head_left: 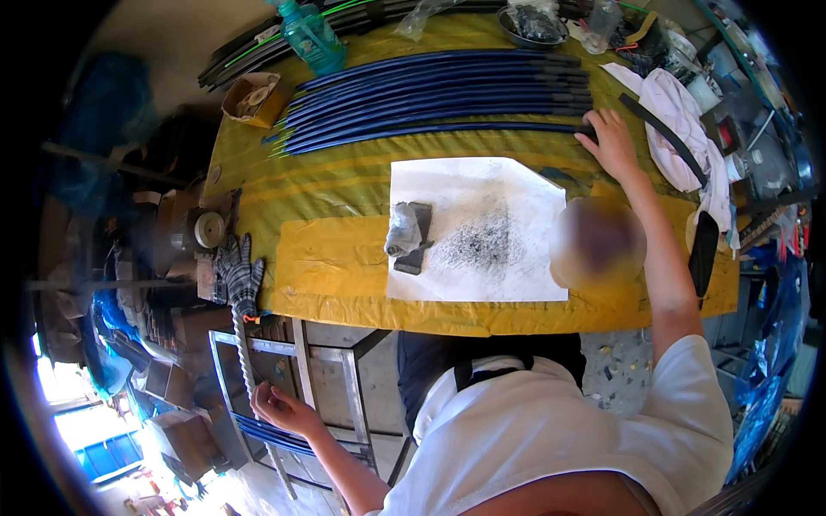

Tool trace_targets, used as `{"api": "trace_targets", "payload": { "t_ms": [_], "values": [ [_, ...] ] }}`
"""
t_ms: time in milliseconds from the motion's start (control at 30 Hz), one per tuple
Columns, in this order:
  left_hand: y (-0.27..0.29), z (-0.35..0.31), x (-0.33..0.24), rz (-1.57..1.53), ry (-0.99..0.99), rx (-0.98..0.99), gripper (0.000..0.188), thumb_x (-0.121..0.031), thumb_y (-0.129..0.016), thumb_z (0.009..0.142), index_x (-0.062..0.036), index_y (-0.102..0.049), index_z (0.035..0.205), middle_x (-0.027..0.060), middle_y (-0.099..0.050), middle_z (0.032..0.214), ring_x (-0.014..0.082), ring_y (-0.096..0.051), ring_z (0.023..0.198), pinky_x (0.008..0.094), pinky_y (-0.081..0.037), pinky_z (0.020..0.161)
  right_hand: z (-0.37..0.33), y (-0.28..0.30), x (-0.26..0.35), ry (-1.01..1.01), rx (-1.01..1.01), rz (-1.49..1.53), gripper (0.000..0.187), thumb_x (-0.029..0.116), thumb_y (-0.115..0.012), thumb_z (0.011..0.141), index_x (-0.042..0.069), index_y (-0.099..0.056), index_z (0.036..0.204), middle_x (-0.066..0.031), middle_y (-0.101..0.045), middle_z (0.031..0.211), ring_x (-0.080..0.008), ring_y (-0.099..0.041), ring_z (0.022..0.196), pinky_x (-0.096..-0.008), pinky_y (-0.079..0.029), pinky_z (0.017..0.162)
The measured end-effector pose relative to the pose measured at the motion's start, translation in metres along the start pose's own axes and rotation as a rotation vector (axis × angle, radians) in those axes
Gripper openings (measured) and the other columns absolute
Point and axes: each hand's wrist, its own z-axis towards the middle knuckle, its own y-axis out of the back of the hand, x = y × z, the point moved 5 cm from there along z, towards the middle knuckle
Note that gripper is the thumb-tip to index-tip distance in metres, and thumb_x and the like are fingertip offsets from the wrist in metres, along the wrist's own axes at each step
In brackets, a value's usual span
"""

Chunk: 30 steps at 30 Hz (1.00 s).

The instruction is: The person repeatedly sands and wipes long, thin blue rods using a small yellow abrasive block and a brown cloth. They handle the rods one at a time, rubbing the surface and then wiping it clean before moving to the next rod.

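On the yellow-covered table lies a row of long dark-blue rods (430,86) with blackish right ends and thin green left tips. My right hand (611,142) is at the right end of the nearest rod (482,128), thumb and fingers closed around its dark end. Down at the left, beside the table, my left hand (286,411) is low over a metal frame with its fingers curled. Whether anything is between those fingers is too small to tell. Several more blue rods (280,435) lie on the frame just below it, and a twisted pale bar (242,348) runs up next to it.
White paper (516,198) with dark grit bears a grey block and crumpled cloth (403,230). Beside it is a blurred round thing (598,243). A teal bottle (314,39), small box (251,99), white cloth (675,129) and grey glove (239,271) sit around the edges.
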Motion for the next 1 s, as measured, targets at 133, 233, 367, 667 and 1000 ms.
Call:
{"api": "trace_targets", "payload": {
  "t_ms": [133, 233, 367, 667, 1000],
  "values": [
    [0.006, 0.008, -0.011, -0.01, -0.019, 0.034, 0.015, -0.003, -0.049, 0.087, 0.0035, -0.054, 0.1, 0.0106, -0.054, 0.093, 0.0202, -0.052, 0.083, 0.027, -0.043, 0.064, -0.008, 0.012, 0.016, 0.04, 0.068, 0.056, 0.025, 0.02, -0.062, 0.081, 0.005, -0.049, 0.097, -0.014, -0.054, 0.098, -0.0324, -0.052, 0.092, -0.0397, -0.043, 0.077],
    [0.003, 0.014, -0.02, -0.28, 0.094, 0.071, 0.017, 0.004, -0.049, 0.084, 0.0013, -0.053, 0.1, 0.0062, -0.053, 0.088, 0.0151, -0.051, 0.076, 0.0231, -0.041, 0.064, -0.021, 0.024, 0.021, 0.009, 0.138, 0.416, 0.026, 0.022, -0.054, 0.088, 0.002, -0.051, 0.105, -0.0189, -0.059, 0.097, -0.0355, -0.056, 0.093, -0.0373, -0.044, 0.078],
    [-0.009, 0.036, -0.075, -0.616, 0.209, 0.232, 0.02, 0.006, -0.049, 0.082, -0.0013, -0.055, 0.1, 0.0032, -0.054, 0.086, 0.0068, -0.048, 0.069, 0.0178, -0.038, 0.059, -0.054, 0.054, 0.025, -0.16, 0.2, 0.687, 0.026, 0.02, -0.054, 0.089, 0.0, -0.056, 0.105, -0.0107, -0.06, 0.093, -0.0212, -0.056, 0.085, -0.0272, -0.042, 0.077],
    [-0.052, 0.026, -0.265, -1.372, 0.022, 0.867, 0.063, -0.02, -0.058, 0.087, -0.0002, -0.024, 0.137, 0.0198, -0.049, 0.123, 0.0064, -0.044, 0.057, 0.0165, -0.034, 0.047, -0.125, 0.094, 0.116, -0.574, 0.407, 1.949, 0.028, 0.01, -0.048, 0.091, 0.0, -0.049, 0.116, -0.008, -0.062, 0.096, -0.0099, -0.058, 0.08, -0.0213, -0.046, 0.071],
    [-0.056, 0.085, -0.326, -1.675, -0.036, 0.745, 0.023, -0.02, -0.039, 0.097, -0.0034, -0.046, 0.111, 0.0109, -0.059, 0.083, 0.0052, -0.038, 0.046, 0.0181, -0.03, 0.039, -0.131, 0.122, 0.148, -0.344, 0.335, 1.908, 0.033, 0.022, -0.056, 0.089, 0.001, -0.053, 0.115, -0.0012, -0.046, 0.069, -0.0039, -0.034, 0.051, -0.0173, -0.026, 0.045]
  ]
}}
